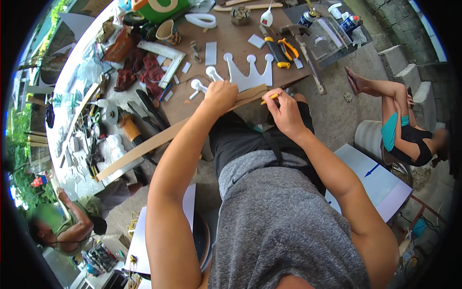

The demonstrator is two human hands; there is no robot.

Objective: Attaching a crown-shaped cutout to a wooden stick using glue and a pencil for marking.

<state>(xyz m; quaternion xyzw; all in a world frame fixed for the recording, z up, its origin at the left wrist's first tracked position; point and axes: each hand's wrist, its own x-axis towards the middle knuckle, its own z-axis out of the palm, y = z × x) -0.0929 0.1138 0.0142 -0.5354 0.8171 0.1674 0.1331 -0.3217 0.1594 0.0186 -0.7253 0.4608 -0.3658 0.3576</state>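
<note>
A long, thin brown strip (147,147) slants from the lower left up to the table's near edge. My left hand (221,98) is closed on it near its right end, fingers curled and partly hidden. Between the fingers of my right hand (287,113) is a yellow pencil (270,98), held beside the strip's end, where a dark wavy line shows. A white crown-shaped cutout (248,77) lies flat just beyond the strip. Two white round-knobbed pieces, one upper (213,73) and one lower (198,85), rest next to my left hand.
On the brown table (192,113) lie orange-handled pliers (288,49), a box cutter (277,52), a hammer (308,58) and a white square frame (172,62). An angle grinder (127,126) sits among clutter at left. One person (72,224) is at lower left; another (402,115) sits at right.
</note>
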